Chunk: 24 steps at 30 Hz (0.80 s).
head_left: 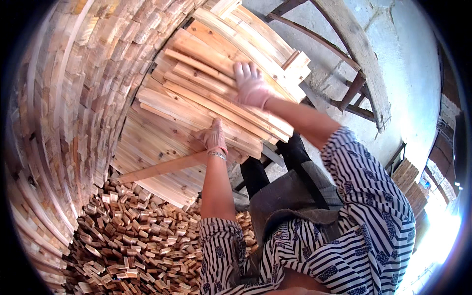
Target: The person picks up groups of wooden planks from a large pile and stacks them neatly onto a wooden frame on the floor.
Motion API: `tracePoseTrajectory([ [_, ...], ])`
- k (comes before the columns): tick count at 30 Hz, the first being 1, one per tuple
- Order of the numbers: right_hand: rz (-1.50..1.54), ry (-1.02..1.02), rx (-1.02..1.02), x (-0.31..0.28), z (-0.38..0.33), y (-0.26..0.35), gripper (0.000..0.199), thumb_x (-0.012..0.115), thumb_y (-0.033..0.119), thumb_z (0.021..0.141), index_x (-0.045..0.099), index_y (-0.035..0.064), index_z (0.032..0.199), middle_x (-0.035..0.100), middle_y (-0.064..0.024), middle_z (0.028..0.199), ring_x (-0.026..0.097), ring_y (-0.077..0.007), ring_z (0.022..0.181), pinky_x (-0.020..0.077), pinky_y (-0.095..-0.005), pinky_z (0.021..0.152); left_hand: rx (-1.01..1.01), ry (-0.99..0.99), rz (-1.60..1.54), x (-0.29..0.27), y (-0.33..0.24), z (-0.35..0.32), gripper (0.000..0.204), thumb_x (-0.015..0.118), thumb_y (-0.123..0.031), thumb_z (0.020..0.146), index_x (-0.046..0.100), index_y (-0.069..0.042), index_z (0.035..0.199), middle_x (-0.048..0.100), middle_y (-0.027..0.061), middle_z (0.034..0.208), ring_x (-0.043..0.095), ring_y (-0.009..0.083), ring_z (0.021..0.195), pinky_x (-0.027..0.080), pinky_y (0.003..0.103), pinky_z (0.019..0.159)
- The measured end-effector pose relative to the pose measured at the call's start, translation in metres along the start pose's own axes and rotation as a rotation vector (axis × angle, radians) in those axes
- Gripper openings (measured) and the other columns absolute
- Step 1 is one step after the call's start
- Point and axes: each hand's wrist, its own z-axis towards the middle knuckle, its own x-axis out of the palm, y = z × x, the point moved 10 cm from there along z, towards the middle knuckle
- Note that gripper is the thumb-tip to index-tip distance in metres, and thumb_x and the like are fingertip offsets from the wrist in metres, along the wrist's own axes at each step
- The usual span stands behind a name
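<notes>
Light wooden boards (196,91) lie side by side in a loose stack before me, some overlapping unevenly. My right hand (251,87), in a pale pinkish glove, rests on top of them with its fingers spread. Nearer to me, my gloved left hand (212,135) presses at the near edge of the boards, thumb apart from the fingers; its fingertips are partly hard to make out. A bracelet circles that wrist. One narrow wooden strip (160,168) lies aslant across the lower layer of boards (152,137), close to my left wrist.
On the left rises a tall wall of stacked wood pieces (73,98). Below it spreads a heap of small wood offcuts (142,241). A rough wooden frame (351,54) stands at the far right on the pale floor (403,73). More stacked wood (408,182) is further right.
</notes>
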Motion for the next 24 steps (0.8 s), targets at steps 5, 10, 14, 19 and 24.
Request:
tracePoseTrajectory([
  [5,0.019,-0.077,-0.088,0.013,-0.026,0.028,0.109,0.074,0.061,0.078,0.024,0.0010,0.154,0.025,-0.0260,0.157,0.019,-0.0427,0.149,0.0161,-0.0574,0.120,0.034,0.027,-0.048,0.001,0.002,0.009,0.110,0.084,-0.056,0.071,0.023,0.011,0.134,0.054,0.0335,0.128,0.061,0.0347,0.113,0.050,0.042,0.098],
  [10,-0.069,-0.034,-0.110,0.043,-0.035,0.044,0.105,0.079,0.055,0.075,0.028,0.0129,0.156,0.021,-0.0250,0.160,0.016,-0.0428,0.150,0.0157,-0.0600,0.118,-0.015,0.169,-0.206,0.024,0.031,0.031,0.087,0.077,-0.053,0.078,0.030,0.007,0.120,0.053,0.0317,0.128,0.060,0.0381,0.114,0.050,0.043,0.096],
  [14,-0.070,-0.145,-0.141,0.033,-0.031,0.048,0.102,0.084,0.041,0.072,0.030,0.0113,0.153,0.033,-0.0200,0.151,0.032,-0.0394,0.142,0.0282,-0.0562,0.113,0.044,0.156,-0.154,0.012,0.016,0.028,0.088,0.080,-0.055,0.076,0.049,0.012,0.124,0.062,0.0216,0.119,0.060,0.0249,0.103,0.050,0.036,0.092],
  [19,0.102,-0.138,-0.043,0.005,-0.008,-0.012,0.093,0.076,0.026,0.081,0.023,0.0080,0.155,0.050,-0.0210,0.139,0.053,-0.0370,0.126,0.0465,-0.0440,0.101,0.106,0.433,-0.378,0.015,-0.001,-0.017,0.094,0.073,-0.055,0.084,0.041,0.016,0.137,0.062,0.0195,0.125,0.061,0.0251,0.109,0.050,0.038,0.097],
  [24,0.206,0.025,-0.014,-0.019,-0.004,-0.017,0.096,0.073,0.022,0.079,0.020,0.0054,0.157,0.052,-0.0243,0.136,0.053,-0.0397,0.127,0.0461,-0.0456,0.104,0.107,0.110,-0.164,0.005,0.002,-0.004,0.112,0.075,-0.060,0.077,0.017,0.016,0.137,0.056,0.0282,0.128,0.060,0.0280,0.112,0.050,0.038,0.097],
])
